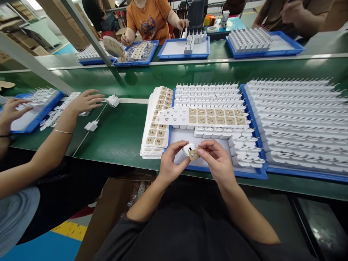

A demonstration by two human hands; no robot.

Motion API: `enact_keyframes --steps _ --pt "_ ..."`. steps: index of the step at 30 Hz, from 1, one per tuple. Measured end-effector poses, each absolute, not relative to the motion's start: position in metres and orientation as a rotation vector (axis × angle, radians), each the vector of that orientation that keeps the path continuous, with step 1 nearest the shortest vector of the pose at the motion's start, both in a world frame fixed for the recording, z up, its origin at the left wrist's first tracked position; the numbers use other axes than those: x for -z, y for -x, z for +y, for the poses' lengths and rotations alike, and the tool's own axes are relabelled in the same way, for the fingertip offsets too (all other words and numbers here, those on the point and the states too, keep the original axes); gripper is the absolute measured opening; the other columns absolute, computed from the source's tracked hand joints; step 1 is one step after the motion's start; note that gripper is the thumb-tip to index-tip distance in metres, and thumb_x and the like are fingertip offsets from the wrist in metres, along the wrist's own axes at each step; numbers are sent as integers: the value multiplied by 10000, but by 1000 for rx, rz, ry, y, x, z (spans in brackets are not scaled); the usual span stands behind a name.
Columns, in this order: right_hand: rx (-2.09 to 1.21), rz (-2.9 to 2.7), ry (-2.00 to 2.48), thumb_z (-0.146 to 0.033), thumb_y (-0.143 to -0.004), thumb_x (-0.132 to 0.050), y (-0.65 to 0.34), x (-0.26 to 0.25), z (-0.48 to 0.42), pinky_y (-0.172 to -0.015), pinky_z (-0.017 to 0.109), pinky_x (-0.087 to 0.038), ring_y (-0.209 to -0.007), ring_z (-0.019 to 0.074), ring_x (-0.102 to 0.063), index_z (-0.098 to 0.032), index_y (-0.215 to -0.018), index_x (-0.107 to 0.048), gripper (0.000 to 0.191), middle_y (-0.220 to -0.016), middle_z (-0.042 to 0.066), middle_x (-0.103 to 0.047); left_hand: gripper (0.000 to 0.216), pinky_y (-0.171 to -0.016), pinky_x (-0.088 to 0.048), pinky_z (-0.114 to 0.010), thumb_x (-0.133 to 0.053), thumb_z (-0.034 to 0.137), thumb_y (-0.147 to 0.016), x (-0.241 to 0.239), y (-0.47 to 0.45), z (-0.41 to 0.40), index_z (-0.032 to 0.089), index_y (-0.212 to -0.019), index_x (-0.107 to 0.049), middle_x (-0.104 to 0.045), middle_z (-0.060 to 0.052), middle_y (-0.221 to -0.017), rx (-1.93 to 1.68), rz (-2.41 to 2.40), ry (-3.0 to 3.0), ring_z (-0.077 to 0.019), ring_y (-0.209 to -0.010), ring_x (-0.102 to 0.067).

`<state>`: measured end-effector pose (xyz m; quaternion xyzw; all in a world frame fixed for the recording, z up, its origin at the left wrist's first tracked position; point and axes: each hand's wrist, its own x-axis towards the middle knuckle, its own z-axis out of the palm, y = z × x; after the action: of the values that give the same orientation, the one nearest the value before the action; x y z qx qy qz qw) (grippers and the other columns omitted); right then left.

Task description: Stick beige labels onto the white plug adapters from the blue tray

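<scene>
At the desk (122, 134)'s near edge, my left hand (170, 165) closes its fingers around a white charger (188, 148); my right hand (217, 161) pinches a tan sticker (194, 155) against it.

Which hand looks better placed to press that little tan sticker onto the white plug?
Probably the right hand: its fingertips pinch the sticker against the plug, which the left hand steadies.

The left grip (170, 163) and right grip (217, 161) cover much of the white charger (188, 148), and the print on the tan sticker (194, 154) between them is too small to read. The right-hand blue tray (299, 173) runs off the picture's edge.
</scene>
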<state>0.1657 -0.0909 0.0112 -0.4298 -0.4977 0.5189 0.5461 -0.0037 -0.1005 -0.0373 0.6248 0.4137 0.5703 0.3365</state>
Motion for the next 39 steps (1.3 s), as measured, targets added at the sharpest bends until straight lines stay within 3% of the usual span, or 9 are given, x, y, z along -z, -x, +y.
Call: enact_keyframes --steps 12,39 --pt "-1218 -1226 1024 -454 -833 -805 -168 -21 -86 -742 309 -566 -844 188 -659 -250 -900 -711 234 -886 27 -696 451 -1101 -580 -440 -738 193 -903 28 9 -106 243 -1338 -630 -721 -114 -1311 -1432 1074 -1800 -268 -1240 -697" --pt "-1238 -1161 951 -342 -852 -811 -167 -20 -86 -737 278 -573 -832 163 -668 -258 -901 -746 117 -893 8 -710 549 -1093 -566 -365 -752 75 -851 20 9 -104 258 -1356 -640 -724 -88 -1313 -1489 1035 -1849 -235 -1237 -694"
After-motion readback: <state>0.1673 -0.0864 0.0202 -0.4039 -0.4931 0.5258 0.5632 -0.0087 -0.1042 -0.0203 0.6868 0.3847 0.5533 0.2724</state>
